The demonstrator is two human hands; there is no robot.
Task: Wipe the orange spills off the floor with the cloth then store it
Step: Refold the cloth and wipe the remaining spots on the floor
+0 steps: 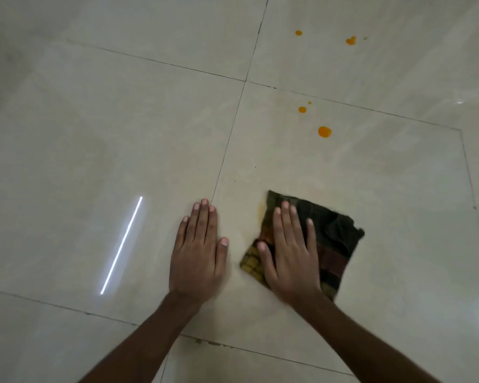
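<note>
A dark checked cloth lies flat on the pale tiled floor, stained orange-yellow along its left edge. My right hand presses on it with straight fingers. My left hand rests flat on the bare tile just left of the cloth. Orange spills dot the floor beyond: a large drop, a smaller one, and two farther drops. A faint orange smear sits at the cloth's left edge.
Dark grout lines cross the glossy tiles. A bright reflected light strip shows on the floor to the left of my hands.
</note>
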